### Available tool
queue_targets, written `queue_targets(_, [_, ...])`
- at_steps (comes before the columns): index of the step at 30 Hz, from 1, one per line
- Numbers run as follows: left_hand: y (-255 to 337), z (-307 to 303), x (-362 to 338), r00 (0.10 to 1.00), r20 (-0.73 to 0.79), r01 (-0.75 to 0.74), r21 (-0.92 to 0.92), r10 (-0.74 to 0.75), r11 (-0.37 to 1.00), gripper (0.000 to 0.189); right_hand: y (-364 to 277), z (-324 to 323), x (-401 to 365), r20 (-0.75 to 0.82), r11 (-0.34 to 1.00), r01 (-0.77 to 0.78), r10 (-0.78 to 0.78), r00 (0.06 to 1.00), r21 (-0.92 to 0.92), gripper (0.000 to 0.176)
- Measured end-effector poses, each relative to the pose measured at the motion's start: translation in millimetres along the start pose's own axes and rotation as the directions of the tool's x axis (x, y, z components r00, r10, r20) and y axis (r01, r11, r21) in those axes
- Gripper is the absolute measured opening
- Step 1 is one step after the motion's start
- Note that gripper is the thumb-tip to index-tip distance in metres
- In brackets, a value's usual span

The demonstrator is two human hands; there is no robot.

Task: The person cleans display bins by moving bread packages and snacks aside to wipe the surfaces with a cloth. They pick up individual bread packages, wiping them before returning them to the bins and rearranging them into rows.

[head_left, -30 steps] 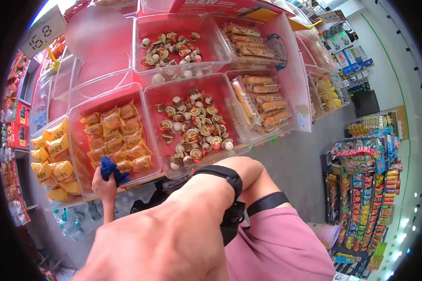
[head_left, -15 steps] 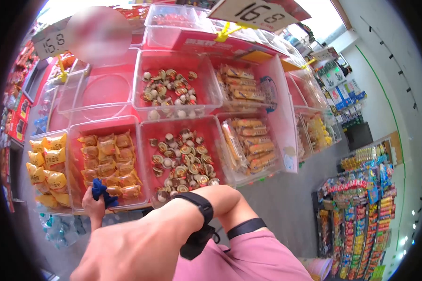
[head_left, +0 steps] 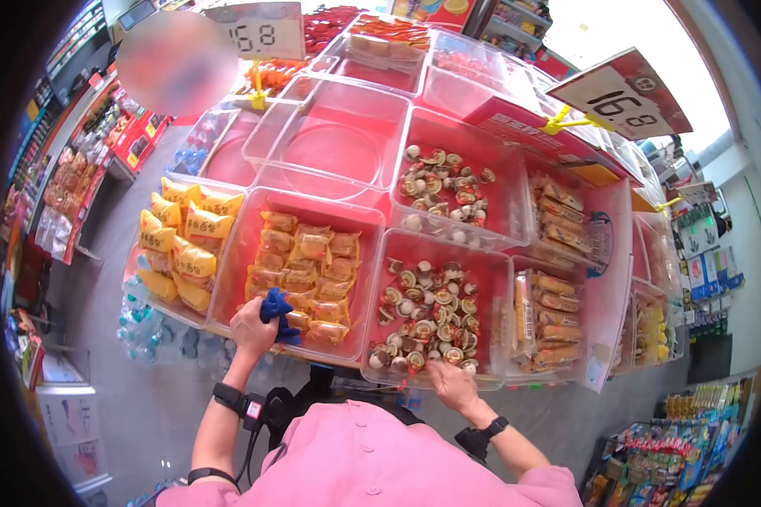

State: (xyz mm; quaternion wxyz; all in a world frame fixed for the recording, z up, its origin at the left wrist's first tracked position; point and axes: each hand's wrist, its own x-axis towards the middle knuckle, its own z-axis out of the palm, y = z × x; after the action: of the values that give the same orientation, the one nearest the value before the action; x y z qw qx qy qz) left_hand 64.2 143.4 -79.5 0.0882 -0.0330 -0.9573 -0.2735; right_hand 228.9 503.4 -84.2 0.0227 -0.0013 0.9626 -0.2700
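Observation:
My left hand (head_left: 252,328) is closed on a bunched blue cloth (head_left: 277,314), at the front left of a clear bin (head_left: 228,287) of wrapped bread rolls (head_left: 300,266). To the right, my right hand (head_left: 453,385) is at the front wall of another clear plastic bin (head_left: 379,291). Its fingers appear curled over the rim, though the fingertips are hard to make out. Inside that bin lie many small round snacks (head_left: 431,317) with gold and white wrapping. Yellow bread packets (head_left: 196,221) fill the bin at the far left.
Behind are a bin of similar round snacks (head_left: 440,182) and a clear bin (head_left: 338,135) with a pink base. Long wrapped snacks (head_left: 556,317) lie at the right. Price signs (head_left: 621,95) stick up above the bins. A packed snack shelf (head_left: 676,456) stands at the lower right.
The view has swung left and drawn back. My right arm, which crossed close before the camera, has come down to the round-snack bin. My left hand still holds the blue cloth.

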Motion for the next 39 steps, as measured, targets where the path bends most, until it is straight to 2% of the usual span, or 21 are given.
queue_targets(1, [1,-2,1,1.000,-0.006,-0.006,-0.008,0.006,1.000,0.021,2,2,0,0.017,1.000,0.012,-0.012,1.000,0.012,0.015])
queue_targets(3, [0,0,0,0.997,-0.060,-0.046,-0.004,0.046,0.999,0.021,-2,4,4,-0.231,0.978,0.164,-0.191,0.954,-0.133,0.015])
queue_targets(7, [2,-3,0,1.000,-0.011,0.011,-0.005,-0.011,1.000,0.022,-4,6,4,-0.214,0.980,0.151,-0.177,0.961,-0.129,0.017])
queue_targets(9, [-2,-1,-1,1.000,-0.006,0.022,0.020,-0.021,1.000,0.023,-3,8,3,-0.281,0.985,0.142,-0.163,0.946,-0.094,0.018])
queue_targets(10, [-2,-1,-1,1.000,0.003,0.020,0.019,-0.020,1.000,0.023,-4,7,3,-0.261,0.988,0.115,-0.139,0.955,-0.103,0.019])
queue_targets(17, [-7,4,-2,0.999,0.024,0.050,-0.017,-0.049,0.999,0.022,-3,9,2,-0.321,0.977,0.137,-0.185,0.929,-0.164,0.017])
queue_targets(20, [-14,12,-2,0.998,-0.018,0.067,0.007,-0.066,0.998,0.024,-3,7,0,-0.310,0.967,0.135,-0.199,0.930,-0.215,0.016])
queue_targets(24, [-26,15,-3,0.999,-0.027,0.037,-0.027,-0.038,0.999,0.027,-2,10,0,-0.332,0.975,0.127,-0.182,0.926,-0.180,0.018])
queue_targets(26, [-12,2,2,1.000,-0.022,-0.007,-0.061,0.006,0.998,0.026,-2,8,3,-0.229,0.998,0.055,-0.049,0.972,0.018,0.012])
queue_targets(27, [-4,-2,2,0.994,0.105,0.061,-0.339,-0.027,0.939,0.025,-2,6,4,-0.235,0.998,0.056,-0.051,0.971,0.014,0.012])
queue_targets(28, [11,-10,1,0.971,0.237,0.162,-0.576,-0.026,0.802,0.024,-10,2,9,-0.142,0.936,-0.039,0.094,0.985,0.350,0.014])
queue_targets(29, [29,-10,-1,0.985,0.171,0.097,-0.696,0.033,0.712,0.022,-23,-4,14,0.002,0.757,-0.153,0.196,0.981,0.636,0.030])
queue_targets(30, [38,-7,-2,0.967,0.216,0.063,-0.712,0.132,0.700,0.022,-38,-13,18,0.013,0.757,-0.152,0.187,0.982,0.636,0.030])
queue_targets(31, [59,-8,-6,0.951,0.268,0.120,-0.777,0.153,0.619,0.025,-59,-25,22,0.039,0.710,-0.103,0.106,0.994,0.696,0.044])
queue_targets(32, [78,-6,-12,0.881,0.450,0.338,-0.817,0.149,0.467,0.028,-75,-29,28,0.061,0.655,-0.063,0.025,0.998,0.753,0.060])
queue_targets(33, [82,14,-20,0.879,0.432,0.209,-0.730,0.201,0.651,0.033,-88,-23,34,0.082,0.654,-0.072,0.015,0.997,0.753,0.060])
queue_targets(34, [100,-1,-25,0.653,0.705,0.487,-0.670,0.275,0.560,0.042,-101,-17,39,0.038,0.612,-0.002,-0.046,0.998,0.791,0.066])
queue_targets(35, [113,-5,-33,0.536,0.748,0.597,-0.664,0.392,0.450,0.050,-107,-13,39,-0.010,0.565,0.066,-0.102,0.995,0.823,0.073])
queue_targets(36, [117,0,-38,0.564,0.702,0.457,-0.704,0.435,0.544,0.051,-101,-11,36,0.029,0.781,0.066,-0.107,0.994,0.621,0.069])
queue_targets(37, [118,3,-41,0.579,0.656,0.299,-0.723,0.484,0.623,0.052,-81,6,36,0.193,0.685,-0.063,-0.114,0.975,0.725,0.062])
queue_targets(39, [111,-12,-30,0.367,0.779,0.495,-0.626,0.508,0.602,0.053,-78,4,33,0.125,0.652,-0.050,-0.069,0.990,0.756,0.056])
